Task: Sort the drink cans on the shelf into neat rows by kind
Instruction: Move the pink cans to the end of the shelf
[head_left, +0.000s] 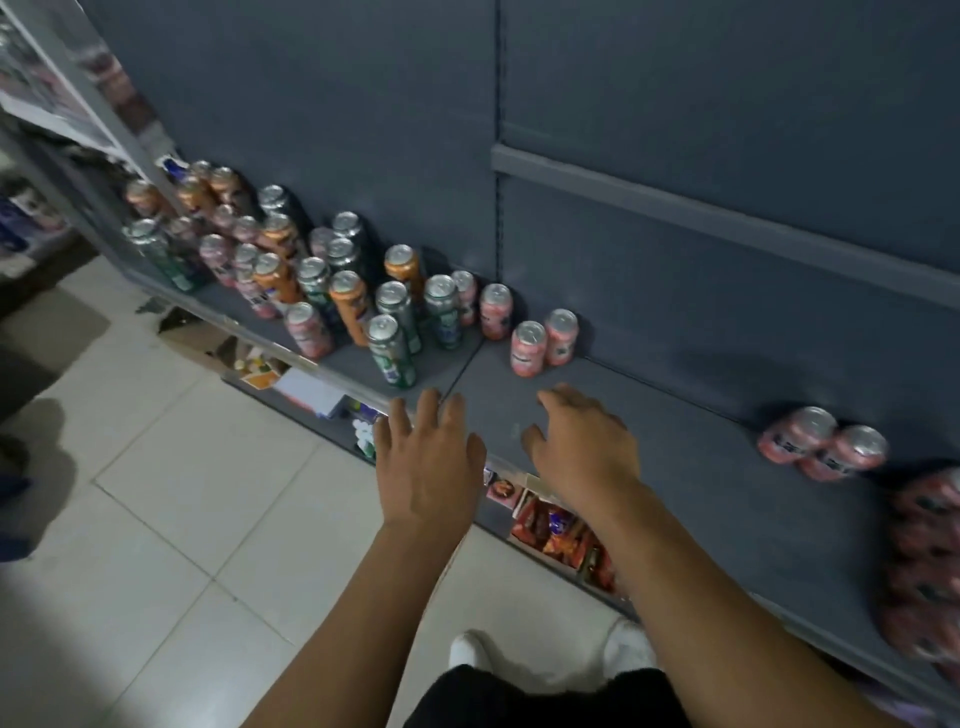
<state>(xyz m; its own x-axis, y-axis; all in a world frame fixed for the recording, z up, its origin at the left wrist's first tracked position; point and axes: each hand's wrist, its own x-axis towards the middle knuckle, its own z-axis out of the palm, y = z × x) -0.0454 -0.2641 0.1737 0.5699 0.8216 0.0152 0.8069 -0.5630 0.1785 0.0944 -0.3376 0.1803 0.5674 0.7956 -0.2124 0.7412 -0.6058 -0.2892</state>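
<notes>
Over the grey shelf (675, 467), my left hand (426, 467) and right hand (587, 452) hover empty, fingers spread, near mixed cans (389, 351); pale floor tiles (182, 519) below.

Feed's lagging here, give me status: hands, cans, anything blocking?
Left hand and right hand open, empty, over the shelf front. Mixed cans unsorted left; pink cans nearest. Nothing blocking.

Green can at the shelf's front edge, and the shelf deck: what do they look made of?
Green can: likely aluminium; bare silvery lid with pull tab, glossy printed green wall.
Shelf deck: probably painted sheet metal; flat matte dark grey, with a thin seam between panels. Could be laminate; the picture cannot settle it.
</notes>
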